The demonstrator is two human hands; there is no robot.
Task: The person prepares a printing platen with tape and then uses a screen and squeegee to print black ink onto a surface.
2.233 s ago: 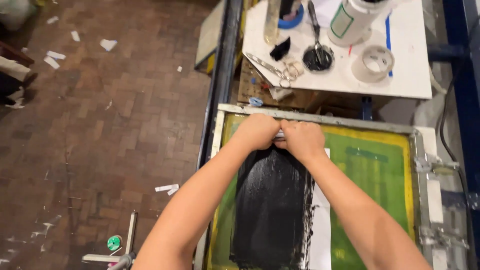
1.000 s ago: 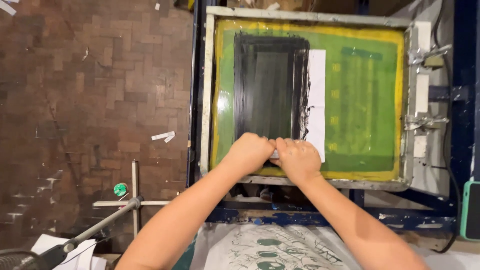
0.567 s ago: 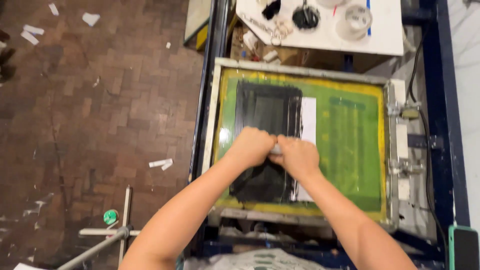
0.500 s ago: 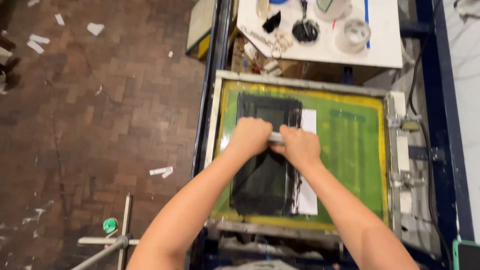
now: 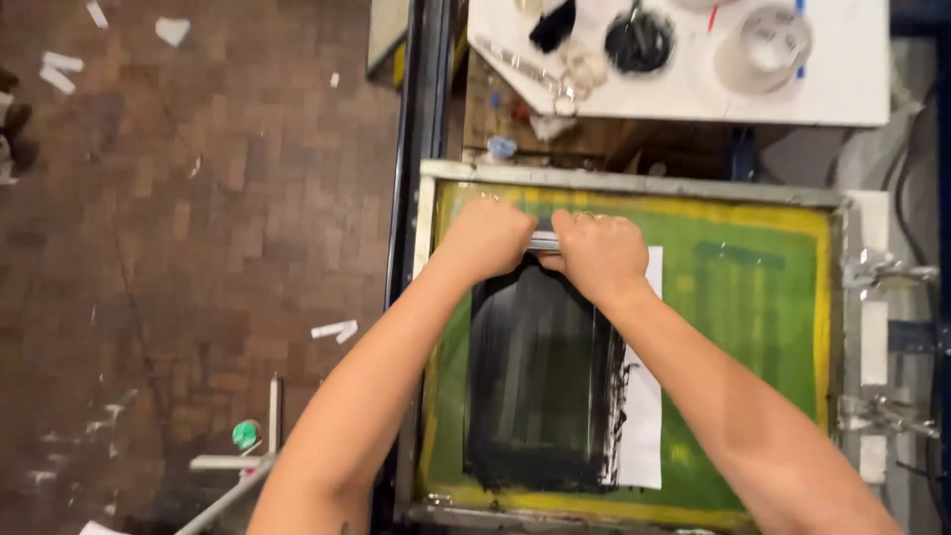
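- Left hand [image 5: 487,238] and right hand [image 5: 599,254] both clench the squeegee [image 5: 543,241].
- It sits at the far end of the black ink [image 5: 535,376] on the green screen [image 5: 753,327].

green mesh printing screen [image 5: 753,327] in metal frame, black-inked centre

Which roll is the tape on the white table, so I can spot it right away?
Start at the green screen with its metal frame, where both hands grip the squeegee. Beyond its far edge stands the white table. The tape roll lies flat near the table's right end: a pale ring with an open centre, unlike the black ink pot to its left.
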